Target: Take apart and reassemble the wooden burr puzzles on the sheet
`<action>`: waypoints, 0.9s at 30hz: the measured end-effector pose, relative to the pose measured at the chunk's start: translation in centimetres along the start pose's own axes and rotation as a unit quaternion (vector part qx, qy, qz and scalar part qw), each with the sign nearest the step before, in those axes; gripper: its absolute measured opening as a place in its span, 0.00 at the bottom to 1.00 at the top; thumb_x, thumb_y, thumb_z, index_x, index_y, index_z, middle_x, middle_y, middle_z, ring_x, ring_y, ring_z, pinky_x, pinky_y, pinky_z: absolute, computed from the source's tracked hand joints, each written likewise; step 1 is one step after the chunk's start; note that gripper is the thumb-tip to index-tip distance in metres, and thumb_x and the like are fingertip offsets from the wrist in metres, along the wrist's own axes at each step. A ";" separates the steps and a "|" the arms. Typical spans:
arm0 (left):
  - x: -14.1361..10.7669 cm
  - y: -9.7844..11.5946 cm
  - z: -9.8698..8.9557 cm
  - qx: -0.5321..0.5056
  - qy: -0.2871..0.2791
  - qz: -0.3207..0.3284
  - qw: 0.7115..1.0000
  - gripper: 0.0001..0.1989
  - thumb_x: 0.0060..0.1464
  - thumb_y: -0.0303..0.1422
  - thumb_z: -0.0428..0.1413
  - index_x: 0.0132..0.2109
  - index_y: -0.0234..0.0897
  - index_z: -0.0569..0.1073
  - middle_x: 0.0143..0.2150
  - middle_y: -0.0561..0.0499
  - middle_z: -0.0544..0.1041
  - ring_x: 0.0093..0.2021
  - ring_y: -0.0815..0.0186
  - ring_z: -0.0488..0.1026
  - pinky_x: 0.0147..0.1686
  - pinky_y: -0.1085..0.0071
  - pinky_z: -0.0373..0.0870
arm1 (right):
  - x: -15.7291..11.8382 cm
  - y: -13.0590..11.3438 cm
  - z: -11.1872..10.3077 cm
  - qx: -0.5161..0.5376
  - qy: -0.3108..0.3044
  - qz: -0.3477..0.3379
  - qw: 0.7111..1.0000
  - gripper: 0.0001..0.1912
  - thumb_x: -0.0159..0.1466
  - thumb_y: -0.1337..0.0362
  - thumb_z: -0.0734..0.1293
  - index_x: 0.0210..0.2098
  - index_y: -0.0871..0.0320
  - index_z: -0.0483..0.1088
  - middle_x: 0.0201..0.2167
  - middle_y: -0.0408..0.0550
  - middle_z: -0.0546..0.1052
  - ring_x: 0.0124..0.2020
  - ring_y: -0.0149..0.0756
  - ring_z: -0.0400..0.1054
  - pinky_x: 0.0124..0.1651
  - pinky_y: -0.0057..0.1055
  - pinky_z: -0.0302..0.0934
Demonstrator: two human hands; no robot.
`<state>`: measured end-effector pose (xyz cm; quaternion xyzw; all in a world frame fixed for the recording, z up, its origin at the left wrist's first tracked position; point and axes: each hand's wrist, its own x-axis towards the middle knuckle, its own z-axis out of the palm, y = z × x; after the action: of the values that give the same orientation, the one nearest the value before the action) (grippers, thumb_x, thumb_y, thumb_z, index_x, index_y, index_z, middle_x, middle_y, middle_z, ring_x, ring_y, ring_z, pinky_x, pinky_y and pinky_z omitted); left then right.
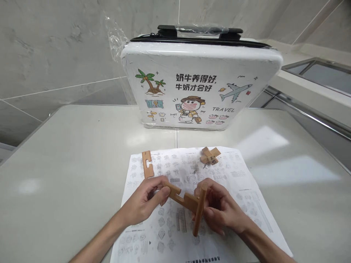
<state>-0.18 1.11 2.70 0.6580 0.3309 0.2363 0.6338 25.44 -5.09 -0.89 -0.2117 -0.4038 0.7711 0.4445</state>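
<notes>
A notched flat wooden piece is held above the printed sheet, its left end pinched between the thumb and fingers of my left hand. Its right end meets a round wooden rod, which stands crosswise and tilted. My right hand is closed around that end behind the rod; some of its fingers are hidden. Another notched wooden piece lies on the sheet at the upper left. An assembled wooden cross-shaped puzzle with dark marks rests at the sheet's upper right.
The printed paper sheet lies on a pale table. Behind it stands a white case with cartoon prints, a black handle and clear plastic wrap, against a grey tiled wall. A metal-edged counter is at the right.
</notes>
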 end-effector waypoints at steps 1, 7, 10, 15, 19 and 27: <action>0.0 0.0 0.0 -0.001 -0.003 -0.001 1.000 0.22 0.75 0.49 0.51 0.42 0.36 0.77 0.31 0.53 0.69 0.29 0.69 0.64 0.29 0.71 0.61 | 0.0 0.0 0.0 0.006 -0.008 0.002 1.000 0.13 0.71 0.57 0.75 0.48 0.53 0.70 0.29 0.41 0.81 0.13 0.19 0.61 0.17 0.16 0.59; -0.1 -0.2 0.1 -0.001 -0.012 -0.014 1.000 0.23 0.74 0.50 0.51 0.43 0.36 0.79 0.32 0.51 0.71 0.30 0.68 0.66 0.30 0.70 0.62 | 0.2 -0.2 -0.2 0.039 -0.017 0.016 0.999 0.13 0.71 0.60 0.76 0.45 0.53 0.68 0.29 0.40 0.80 0.13 0.20 0.63 0.17 0.15 0.59; -0.1 -0.2 0.2 -0.007 -0.005 -0.016 1.000 0.23 0.74 0.50 0.51 0.42 0.36 0.78 0.33 0.51 0.71 0.30 0.68 0.66 0.31 0.70 0.63 | 0.3 -0.4 0.0 0.037 -0.005 0.018 0.999 0.11 0.72 0.61 0.75 0.45 0.53 0.68 0.30 0.39 0.80 0.12 0.17 0.58 0.15 0.13 0.55; -0.1 0.0 0.2 -0.004 -0.004 -0.021 1.000 0.24 0.74 0.51 0.51 0.41 0.36 0.76 0.31 0.52 0.69 0.30 0.68 0.65 0.30 0.70 0.62 | 0.2 -0.5 0.1 0.024 0.015 0.015 0.999 0.14 0.71 0.59 0.76 0.44 0.53 0.67 0.30 0.37 0.79 0.11 0.16 0.55 0.13 0.14 0.51; -0.2 0.1 0.3 -0.004 0.003 -0.016 1.000 0.24 0.74 0.51 0.50 0.41 0.35 0.76 0.29 0.53 0.67 0.28 0.68 0.63 0.29 0.70 0.60 | 0.4 -0.7 0.0 0.002 0.016 0.027 0.999 0.16 0.70 0.53 0.76 0.43 0.53 0.67 0.29 0.38 0.79 0.12 0.18 0.56 0.13 0.16 0.51; -0.4 -0.1 1.0 -0.010 0.042 0.025 0.999 0.23 0.75 0.50 0.50 0.38 0.37 0.71 0.29 0.55 0.64 0.26 0.69 0.60 0.25 0.70 0.56 | 0.3 -0.7 -0.3 -0.015 0.054 0.060 0.997 0.21 0.67 0.44 0.76 0.43 0.53 0.69 0.26 0.37 0.75 0.14 0.20 0.52 0.16 0.19 0.49</action>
<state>0.27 0.14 2.51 0.6491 0.3382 0.2829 0.6199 25.85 -4.49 -0.52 -0.2836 -0.3777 0.7774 0.4154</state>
